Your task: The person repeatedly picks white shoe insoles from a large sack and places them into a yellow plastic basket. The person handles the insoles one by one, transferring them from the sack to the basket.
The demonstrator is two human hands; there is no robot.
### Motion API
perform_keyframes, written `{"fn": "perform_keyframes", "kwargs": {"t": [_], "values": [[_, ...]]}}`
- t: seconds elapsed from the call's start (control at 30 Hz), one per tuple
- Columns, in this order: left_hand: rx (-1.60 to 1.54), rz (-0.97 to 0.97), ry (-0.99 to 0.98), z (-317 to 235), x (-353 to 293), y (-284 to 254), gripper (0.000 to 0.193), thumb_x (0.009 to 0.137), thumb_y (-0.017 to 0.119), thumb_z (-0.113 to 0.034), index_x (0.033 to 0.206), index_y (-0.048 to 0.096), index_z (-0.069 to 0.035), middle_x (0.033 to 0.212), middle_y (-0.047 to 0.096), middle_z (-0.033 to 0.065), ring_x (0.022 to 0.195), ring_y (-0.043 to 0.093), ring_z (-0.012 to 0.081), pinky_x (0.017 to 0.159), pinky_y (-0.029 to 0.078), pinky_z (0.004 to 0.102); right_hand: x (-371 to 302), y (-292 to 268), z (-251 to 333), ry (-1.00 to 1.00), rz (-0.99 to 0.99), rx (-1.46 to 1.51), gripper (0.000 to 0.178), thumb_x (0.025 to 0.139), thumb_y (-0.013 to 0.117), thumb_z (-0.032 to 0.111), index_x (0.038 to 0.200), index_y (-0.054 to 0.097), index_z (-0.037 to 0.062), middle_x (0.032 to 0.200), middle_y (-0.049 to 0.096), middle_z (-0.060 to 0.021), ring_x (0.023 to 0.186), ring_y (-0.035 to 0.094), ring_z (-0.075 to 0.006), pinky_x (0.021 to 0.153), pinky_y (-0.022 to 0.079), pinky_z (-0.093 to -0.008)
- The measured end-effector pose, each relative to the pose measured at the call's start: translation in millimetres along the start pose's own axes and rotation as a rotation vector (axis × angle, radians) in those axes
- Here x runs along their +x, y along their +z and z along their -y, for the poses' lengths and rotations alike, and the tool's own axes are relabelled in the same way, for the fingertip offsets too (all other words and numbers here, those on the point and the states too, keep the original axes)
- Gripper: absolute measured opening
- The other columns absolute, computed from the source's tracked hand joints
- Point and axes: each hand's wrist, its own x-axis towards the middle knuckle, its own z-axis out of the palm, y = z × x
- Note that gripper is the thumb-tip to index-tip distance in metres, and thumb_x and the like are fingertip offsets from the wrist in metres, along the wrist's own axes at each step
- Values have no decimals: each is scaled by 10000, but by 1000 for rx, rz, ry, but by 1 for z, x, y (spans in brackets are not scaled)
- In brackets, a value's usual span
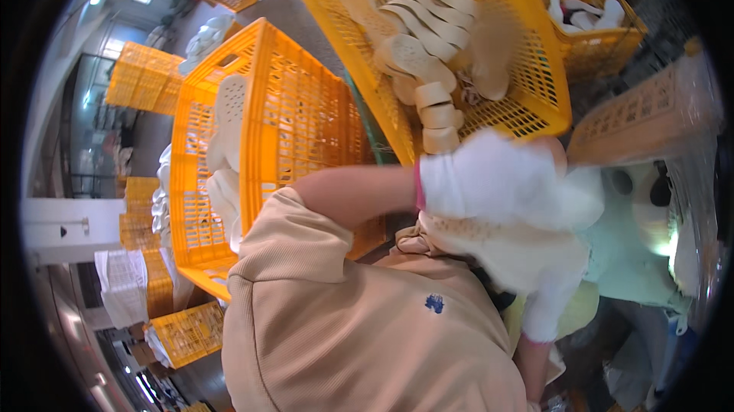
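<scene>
A pale beige shoe sole (489, 247) with small holes lies in front of my torso, blurred by motion. My left hand (489, 179), in a white glove, is over its upper side; its fingers are smeared and I cannot make out their grip. At the sole's lower right edge, my right hand (549, 305), also white-gloved, is closed on it. Beyond my left hand, a yellow plastic crate (552, 83) holds several beige soles (420, 60), some stacked and some on their sides.
To the left stands a tall orange crate (256, 106) with pale soles inside. A smaller yellow crate (612, 48) holds white pieces at the far right. Below it are a plastic-wrapped cardboard box (638, 117) and a pale green surface (627, 259) beside a bright light. More crates line the left.
</scene>
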Motion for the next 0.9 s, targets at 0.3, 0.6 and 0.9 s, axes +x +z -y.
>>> {"fn": "perform_keyframes", "kwargs": {"t": [0.3,0.6,0.9], "values": [[-349,-374,-325,86,71,57,567,917,801,-363,1343,643,-24,1250,715,181,1144,704,334,969,560,398,-116,-126,-8,495,-596,266,520,1073,531,256,1492,516,-52,1469,602,-186,1304,613,-269,1106,499,-401],[-2109,421,-562,-216,136,270,288,996,640,-108,1270,639,-23,1211,684,95,1055,673,240,971,549,401,-122,-66,16,314,-827,-435,488,1009,623,109,1464,514,-29,1266,654,-234,1125,666,-333,1001,528,-411],[-1177,443,-9,-197,261,265,432,1045,650,-301,1339,639,14,1203,720,84,1110,687,239,993,547,376,32,-163,-6,-95,-900,-568,501,966,622,147,1417,509,-40,1237,653,-306,1122,658,-465,970,535,-488]]}}
